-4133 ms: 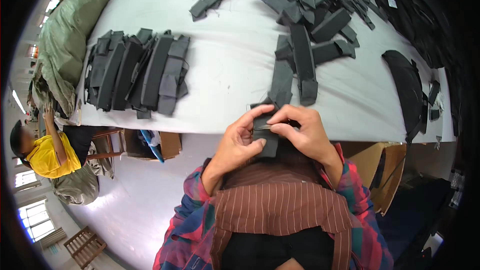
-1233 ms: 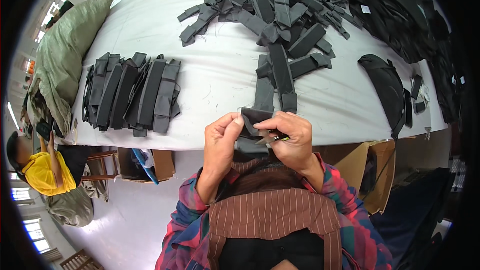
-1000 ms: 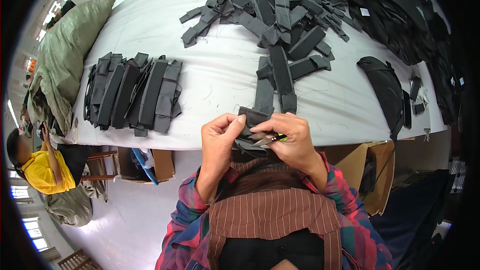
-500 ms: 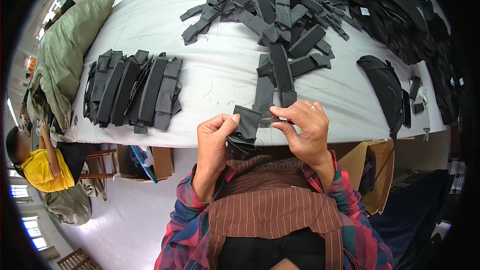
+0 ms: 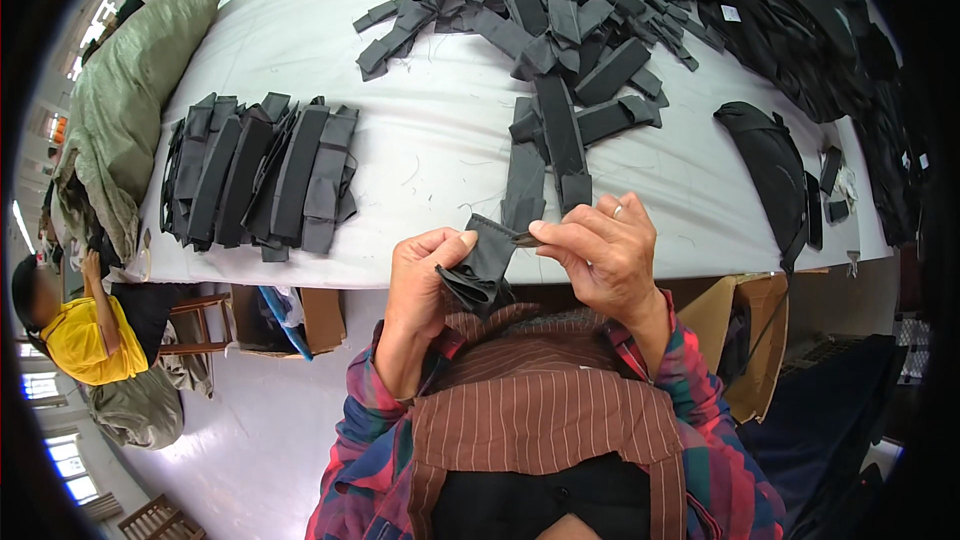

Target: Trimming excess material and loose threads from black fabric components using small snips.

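Note:
My left hand (image 5: pixel 418 280) pinches a folded dark grey fabric strip (image 5: pixel 482 265) between thumb and fingers, at the table's near edge. Stitching shows along the strip's top edge, and its lower folds hang loose. My right hand (image 5: pixel 605 255) is closed round a small metal tool, apparently thread snips (image 5: pixel 523 239), mostly hidden by the fingers. Its tip meets the strip's upper right corner. Just beyond my hands, several loose strips (image 5: pixel 562 130) lie crossed on the table.
A neat row of dark strips (image 5: pixel 258 175) lies at left; a large heap (image 5: pixel 540 10) is at the back of the white table (image 5: pixel 420 140). Black garments (image 5: pixel 780 30) and a black pouch (image 5: pixel 765 165) lie right. A green sack (image 5: pixel 130 100) and a person in yellow (image 5: pixel 90 340) are left.
The thumb and fingers of my right hand have closed together, and the tool's tip has come to the strip's corner. The strip has tilted, its lower folds swinging left.

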A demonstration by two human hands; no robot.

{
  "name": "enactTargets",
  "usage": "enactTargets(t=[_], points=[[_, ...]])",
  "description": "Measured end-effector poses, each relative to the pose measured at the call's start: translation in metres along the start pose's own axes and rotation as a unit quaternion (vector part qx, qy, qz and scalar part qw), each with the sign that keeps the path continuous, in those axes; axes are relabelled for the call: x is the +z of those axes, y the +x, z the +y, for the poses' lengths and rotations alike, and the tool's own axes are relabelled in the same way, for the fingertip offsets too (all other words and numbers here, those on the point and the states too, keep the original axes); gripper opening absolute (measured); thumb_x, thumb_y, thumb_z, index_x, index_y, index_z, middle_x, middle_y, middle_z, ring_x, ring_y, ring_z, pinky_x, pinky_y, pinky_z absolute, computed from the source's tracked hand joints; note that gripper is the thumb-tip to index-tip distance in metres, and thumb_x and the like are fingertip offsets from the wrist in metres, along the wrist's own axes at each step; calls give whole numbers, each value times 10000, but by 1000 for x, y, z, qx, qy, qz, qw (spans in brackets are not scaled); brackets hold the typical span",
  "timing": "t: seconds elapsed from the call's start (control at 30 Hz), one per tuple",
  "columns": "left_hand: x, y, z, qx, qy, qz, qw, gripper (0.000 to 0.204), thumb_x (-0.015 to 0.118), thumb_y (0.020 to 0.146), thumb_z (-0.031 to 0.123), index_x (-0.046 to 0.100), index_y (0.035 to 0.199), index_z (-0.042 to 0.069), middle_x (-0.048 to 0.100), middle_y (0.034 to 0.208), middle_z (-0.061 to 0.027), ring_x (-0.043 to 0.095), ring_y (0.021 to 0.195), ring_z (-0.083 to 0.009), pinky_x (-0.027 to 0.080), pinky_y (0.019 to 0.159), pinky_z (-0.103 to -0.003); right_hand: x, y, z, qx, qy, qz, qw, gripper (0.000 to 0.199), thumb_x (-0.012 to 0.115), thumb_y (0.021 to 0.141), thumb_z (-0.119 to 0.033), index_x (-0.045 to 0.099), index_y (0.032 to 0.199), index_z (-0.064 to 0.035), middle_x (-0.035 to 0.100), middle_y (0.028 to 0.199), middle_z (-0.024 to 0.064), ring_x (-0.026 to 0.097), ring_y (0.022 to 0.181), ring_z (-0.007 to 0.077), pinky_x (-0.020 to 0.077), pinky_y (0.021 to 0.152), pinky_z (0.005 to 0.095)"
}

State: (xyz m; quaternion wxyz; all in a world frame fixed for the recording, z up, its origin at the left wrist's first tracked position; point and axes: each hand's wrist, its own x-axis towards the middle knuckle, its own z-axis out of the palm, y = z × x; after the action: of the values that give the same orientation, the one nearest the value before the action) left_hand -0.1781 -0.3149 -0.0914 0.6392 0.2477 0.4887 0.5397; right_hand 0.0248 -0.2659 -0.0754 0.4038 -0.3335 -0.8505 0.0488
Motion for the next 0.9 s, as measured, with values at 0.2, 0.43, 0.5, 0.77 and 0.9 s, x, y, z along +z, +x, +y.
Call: enactTargets(t=[0.2, 0.43, 0.5, 0.77, 0.9], points=[[1, -1, -2, 19, 28, -1, 999, 182, 645, 861, 101, 644, 699, 17, 551, 620, 44, 440, 531, -21, 343, 497, -191, -6, 3, 2, 4, 13, -57, 998, 187, 765, 680, -171, 698, 854, -153, 560, 637, -37, 434, 561, 169, 284, 593, 301], [7, -9, -3, 93, 167, 1, 982, 188, 650, 868, 98, 647, 716, -13, 495, 571, 90, 363, 525, 25, 247, 466, -176, 0, 19, -10, 77, 98, -32, 992, 214, 729, 713, -138, 664, 915, -102, 583, 705, 25, 502, 623, 202, 335, 594, 327], [11, -11, 0, 102, 165, -2, 981, 183, 644, 865, 86, 642, 714, -16, 496, 565, 87, 360, 514, 25, 241, 454, -178, 3, 19, -14, 52, 61, -38, 996, 200, 721, 717, -135, 663, 906, -106, 570, 691, 22, 497, 621, 213, 332, 590, 329], [14, -19, 3, 113, 209, 14, 971, 181, 642, 859, 86, 634, 718, -28, 516, 542, 69, 379, 506, 17, 268, 443, -183, 4, 17, -23, 22, 1, -37, 999, 186, 716, 720, -141, 661, 895, -109, 550, 679, 17, 474, 603, 220, 320, 565, 334], [13, -20, 2, 129, 261, 35, 956, 153, 646, 864, 74, 637, 743, -20, 544, 581, 64, 393, 521, 22, 271, 465, -168, 2, 14, -23, 41, -10, -31, 999, 158, 710, 734, -155, 655, 876, -111, 535, 673, 13, 490, 613, 213, 326, 566, 330]])
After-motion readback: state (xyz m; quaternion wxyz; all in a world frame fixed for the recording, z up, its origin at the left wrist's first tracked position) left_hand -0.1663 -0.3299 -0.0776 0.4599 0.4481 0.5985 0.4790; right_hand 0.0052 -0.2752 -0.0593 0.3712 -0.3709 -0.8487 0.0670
